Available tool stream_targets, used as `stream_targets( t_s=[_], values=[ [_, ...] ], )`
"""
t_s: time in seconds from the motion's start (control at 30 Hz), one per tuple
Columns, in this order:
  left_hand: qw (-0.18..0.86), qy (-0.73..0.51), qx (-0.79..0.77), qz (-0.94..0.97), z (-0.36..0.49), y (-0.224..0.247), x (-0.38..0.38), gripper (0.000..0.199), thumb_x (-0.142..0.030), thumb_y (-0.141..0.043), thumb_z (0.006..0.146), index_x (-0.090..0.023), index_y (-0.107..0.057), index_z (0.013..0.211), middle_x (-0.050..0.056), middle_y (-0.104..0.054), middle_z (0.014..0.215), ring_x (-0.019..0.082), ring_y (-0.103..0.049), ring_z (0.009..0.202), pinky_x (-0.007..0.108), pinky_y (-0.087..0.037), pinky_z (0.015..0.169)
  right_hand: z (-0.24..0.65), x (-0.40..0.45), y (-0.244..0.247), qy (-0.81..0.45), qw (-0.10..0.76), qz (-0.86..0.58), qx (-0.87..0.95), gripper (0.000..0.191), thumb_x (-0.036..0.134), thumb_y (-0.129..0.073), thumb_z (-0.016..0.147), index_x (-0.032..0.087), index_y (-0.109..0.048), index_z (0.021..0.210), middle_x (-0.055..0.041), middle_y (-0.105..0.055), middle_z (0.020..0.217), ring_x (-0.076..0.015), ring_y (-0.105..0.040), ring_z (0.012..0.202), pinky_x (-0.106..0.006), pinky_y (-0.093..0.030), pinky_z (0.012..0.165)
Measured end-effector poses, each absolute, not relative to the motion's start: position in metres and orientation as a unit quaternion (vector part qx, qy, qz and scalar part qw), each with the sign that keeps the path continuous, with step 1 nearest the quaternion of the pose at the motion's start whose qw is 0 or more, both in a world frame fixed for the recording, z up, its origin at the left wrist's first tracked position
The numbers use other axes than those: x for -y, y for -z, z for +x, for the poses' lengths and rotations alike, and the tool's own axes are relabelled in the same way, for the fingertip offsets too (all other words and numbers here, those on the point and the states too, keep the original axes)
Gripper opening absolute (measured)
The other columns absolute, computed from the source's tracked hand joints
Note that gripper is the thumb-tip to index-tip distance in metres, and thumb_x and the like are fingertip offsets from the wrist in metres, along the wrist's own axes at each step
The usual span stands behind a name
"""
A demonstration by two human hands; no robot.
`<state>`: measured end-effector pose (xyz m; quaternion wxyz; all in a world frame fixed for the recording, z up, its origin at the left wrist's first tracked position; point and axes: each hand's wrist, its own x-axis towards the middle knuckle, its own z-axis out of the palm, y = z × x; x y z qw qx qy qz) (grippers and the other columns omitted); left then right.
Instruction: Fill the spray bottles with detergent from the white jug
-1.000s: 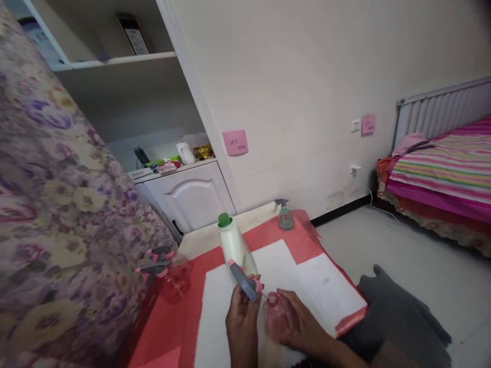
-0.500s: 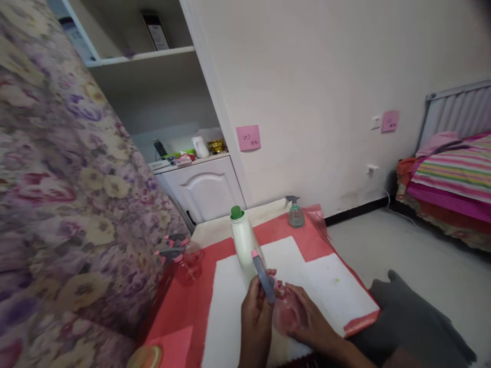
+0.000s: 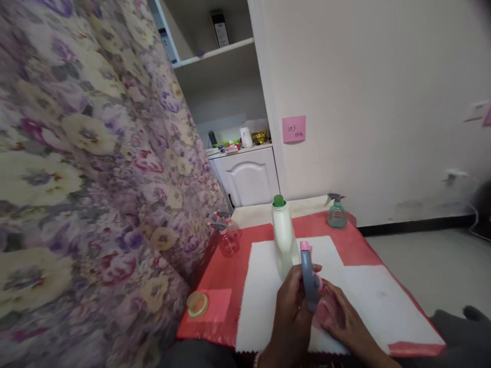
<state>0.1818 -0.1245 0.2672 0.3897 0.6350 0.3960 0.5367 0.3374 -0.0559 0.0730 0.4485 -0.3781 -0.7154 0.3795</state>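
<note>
My left hand (image 3: pixel 292 309) is closed around the grey and pink trigger head (image 3: pixel 308 273) of a spray bottle. Its clear pink body (image 3: pixel 327 309) is wrapped by my right hand (image 3: pixel 351 319), just above the white cloth. The pink collar sits at the bottle's neck; whether it is fully seated I cannot tell. Right behind my hands stands a tall pale green bottle (image 3: pixel 283 235) with a green piece (image 3: pixel 279 200) at its mouth. Part of its lower body is hidden by my left hand.
Two pink spray bottles (image 3: pixel 229 244) stand at the table's left, beside the floral curtain (image 3: pixel 161 194). A greenish spray bottle (image 3: pixel 337 217) is at the back right. A round lid (image 3: pixel 197 305) lies front left. White cloth (image 3: pixel 261 286) covers part of the red tabletop cover (image 3: pixel 220 276).
My view has swung left, so everything appears farther right. Both hands keep their hold on the spray bottle, and its trigger head now looks more upright.
</note>
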Motion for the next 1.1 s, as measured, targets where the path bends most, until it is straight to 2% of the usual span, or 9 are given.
stream_targets(
  t_s=[0.1, 0.23, 0.37, 0.5, 0.6, 0.73, 0.87, 0.97, 1.1],
  values=[
    [0.34, -0.543, -0.402, 0.655, 0.169, -0.282, 0.136, 0.03, -0.03, -0.052, 0.092, -0.021, -0.055, 0.121, 0.009, -0.062, 0.115, 0.02, -0.063, 0.097, 0.032, -0.051, 0.085, 0.338, 0.057, -0.074, -0.365, 0.44, -0.389, 0.722, 0.072, 0.038, -0.064, 0.078, 0.023, -0.029, 0.14, -0.0139, -0.044, 0.142, -0.0321, -0.042, 0.134, -0.048, -0.035, 0.112],
    [0.196, -0.506, -0.448, 0.71, 0.139, -0.281, 0.139, 0.029, -0.019, -0.046, 0.094, -0.024, -0.053, 0.122, 0.009, -0.057, 0.127, 0.022, -0.053, 0.118, 0.036, -0.045, 0.099, 0.338, 0.059, -0.074, -0.349, 0.43, -0.402, 0.729, 0.068, 0.038, -0.06, 0.081, 0.023, -0.031, 0.141, -0.0121, -0.045, 0.143, -0.03, -0.041, 0.134, -0.046, -0.034, 0.113],
    [0.087, -0.392, -0.531, 0.746, 0.093, -0.244, 0.124, 0.039, -0.011, -0.036, 0.094, -0.021, -0.044, 0.131, 0.012, -0.054, 0.13, 0.021, -0.048, 0.123, 0.04, -0.04, 0.106, 0.339, 0.06, -0.074, -0.346, 0.416, -0.425, 0.725, 0.067, 0.04, -0.06, 0.082, 0.023, -0.033, 0.141, -0.0109, -0.046, 0.144, -0.0291, -0.042, 0.134, -0.043, -0.035, 0.113],
    [0.009, -0.214, -0.656, 0.724, 0.046, -0.187, 0.105, 0.048, -0.002, -0.029, 0.089, -0.018, -0.046, 0.13, 0.011, -0.054, 0.134, 0.021, -0.047, 0.126, 0.039, -0.039, 0.106, 0.34, 0.061, -0.07, -0.345, 0.407, -0.439, 0.723, 0.071, 0.042, -0.062, 0.08, 0.022, -0.032, 0.142, -0.0119, -0.044, 0.147, -0.0305, -0.04, 0.136, -0.045, -0.035, 0.113],
    [0.003, -0.136, -0.691, 0.71, 0.025, -0.153, 0.098, 0.053, 0.003, -0.033, 0.083, -0.02, -0.05, 0.127, 0.008, -0.057, 0.133, 0.019, -0.05, 0.123, 0.036, -0.04, 0.105, 0.341, 0.058, -0.063, -0.35, 0.395, -0.452, 0.719, 0.075, 0.044, -0.062, 0.079, 0.022, -0.03, 0.143, -0.0127, -0.041, 0.149, -0.0318, -0.037, 0.138, -0.048, -0.033, 0.114],
    [0.002, -0.114, -0.712, 0.692, 0.017, -0.13, 0.097, 0.047, 0.001, -0.037, 0.083, -0.018, -0.055, 0.122, 0.009, -0.061, 0.127, 0.021, -0.055, 0.116, 0.035, -0.043, 0.099, 0.344, 0.053, -0.05, -0.367, 0.393, -0.454, 0.71, 0.087, 0.045, -0.07, 0.071, 0.024, -0.029, 0.145, -0.0129, -0.039, 0.151, -0.0366, -0.034, 0.139, -0.055, -0.027, 0.115],
    [-0.006, -0.108, -0.716, 0.69, 0.015, -0.12, 0.099, 0.042, -0.001, -0.038, 0.085, -0.019, -0.058, 0.117, 0.007, -0.064, 0.12, 0.019, -0.058, 0.11, 0.032, -0.043, 0.096, 0.345, 0.047, -0.04, -0.377, 0.414, -0.426, 0.711, 0.095, 0.044, -0.073, 0.067, 0.027, -0.025, 0.147, -0.0125, -0.038, 0.151, -0.0389, -0.034, 0.138, -0.06, -0.026, 0.114],
    [-0.023, -0.093, -0.717, 0.691, 0.007, -0.105, 0.096, 0.044, 0.0, -0.041, 0.084, -0.019, -0.059, 0.119, 0.007, -0.065, 0.122, 0.019, -0.058, 0.112, 0.03, -0.043, 0.096, 0.34, 0.046, -0.041, -0.362, 0.431, -0.434, 0.704, 0.092, 0.04, -0.076, 0.064, 0.03, -0.033, 0.145, -0.0106, -0.045, 0.147, -0.0399, -0.038, 0.136, -0.06, -0.026, 0.114],
    [-0.059, -0.063, -0.705, 0.704, -0.013, -0.078, 0.084, 0.057, 0.004, -0.039, 0.081, -0.021, -0.054, 0.13, 0.007, -0.06, 0.133, 0.021, -0.055, 0.121, 0.032, -0.042, 0.1, 0.334, 0.044, -0.048, -0.354, 0.453, -0.47, 0.669, 0.08, 0.041, -0.074, 0.063, 0.032, -0.046, 0.137, -0.0096, -0.054, 0.139, -0.0401, -0.046, 0.13, -0.056, -0.035, 0.111]
  ],
)
